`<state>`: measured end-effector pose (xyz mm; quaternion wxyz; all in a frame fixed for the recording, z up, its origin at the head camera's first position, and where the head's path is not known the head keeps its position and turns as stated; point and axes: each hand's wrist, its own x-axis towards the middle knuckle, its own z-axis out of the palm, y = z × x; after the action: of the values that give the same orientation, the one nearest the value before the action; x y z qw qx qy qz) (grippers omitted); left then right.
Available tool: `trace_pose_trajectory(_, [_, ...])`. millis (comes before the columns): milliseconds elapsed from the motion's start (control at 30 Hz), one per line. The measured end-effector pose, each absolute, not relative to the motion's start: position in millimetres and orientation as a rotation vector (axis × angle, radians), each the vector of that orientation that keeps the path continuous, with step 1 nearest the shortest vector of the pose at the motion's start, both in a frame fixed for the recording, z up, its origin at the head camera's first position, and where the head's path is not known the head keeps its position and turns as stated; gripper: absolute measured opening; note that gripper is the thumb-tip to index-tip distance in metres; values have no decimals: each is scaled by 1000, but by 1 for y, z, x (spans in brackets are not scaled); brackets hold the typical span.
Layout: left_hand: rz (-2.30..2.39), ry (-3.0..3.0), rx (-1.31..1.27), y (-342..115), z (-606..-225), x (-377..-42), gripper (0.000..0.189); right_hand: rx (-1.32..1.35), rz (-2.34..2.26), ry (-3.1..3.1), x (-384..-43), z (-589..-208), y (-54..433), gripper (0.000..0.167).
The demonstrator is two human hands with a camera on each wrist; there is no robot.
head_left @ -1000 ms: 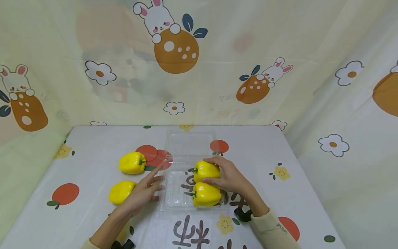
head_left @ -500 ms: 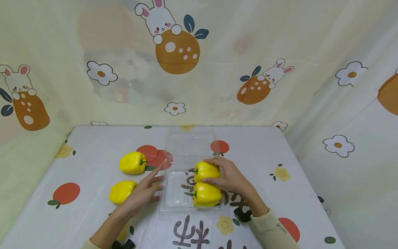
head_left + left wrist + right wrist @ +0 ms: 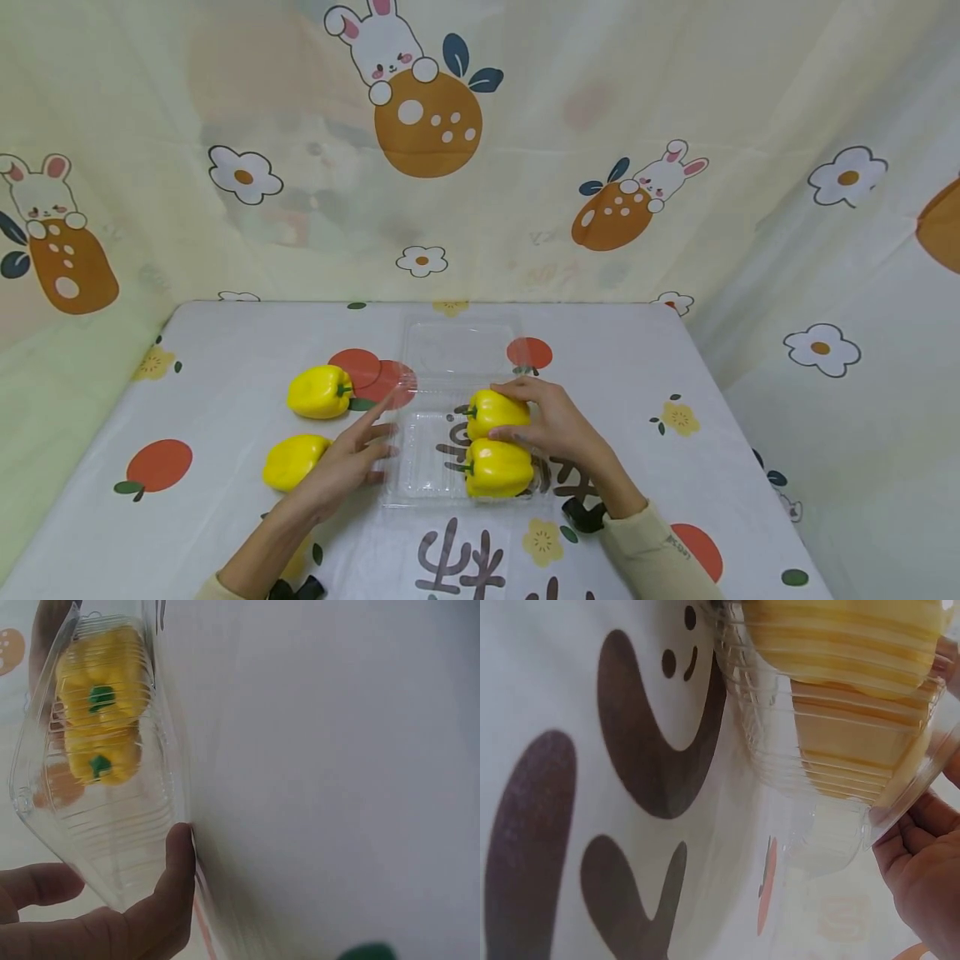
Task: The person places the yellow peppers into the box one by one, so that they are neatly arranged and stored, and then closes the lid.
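Worktop (image 3: pixel 622 358): bears everything.
Clear container (image 3: pixel 427 493): mid-worktop, lid (image 3: pixel 465 346) folded back towards twelve o'clock.
Left hand (image 3: pixel 343 468): container's nine o'clock, fingers extended at its rim, gripping nothing.
Right hand (image 3: pixel 561 427): three o'clock, fingers gripping the far boxed pepper (image 3: pixel 497 412).
Near boxed pepper (image 3: pixel 498 468): six o'clock of that one.
Far loose pepper (image 3: pixel 318 392): container's ten o'clock.
Near loose pepper (image 3: pixel 291 461): nine o'clock.
Filling: seemingly half done; two peppers outside, lid unclosed.

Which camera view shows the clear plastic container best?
The head view: it takes in the clear container and its open lid from above. Left wrist shows ribbed walls at an angle; right wrist only part, cut off at the top.
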<state>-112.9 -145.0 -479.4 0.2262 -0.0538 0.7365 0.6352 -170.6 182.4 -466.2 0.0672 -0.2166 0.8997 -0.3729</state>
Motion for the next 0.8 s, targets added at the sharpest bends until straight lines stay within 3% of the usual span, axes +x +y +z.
trace_pose_trajectory(800, [1756,2044,-153,-144,-482,-113,71,-703,-1121,2759,-164,-476,182,70])
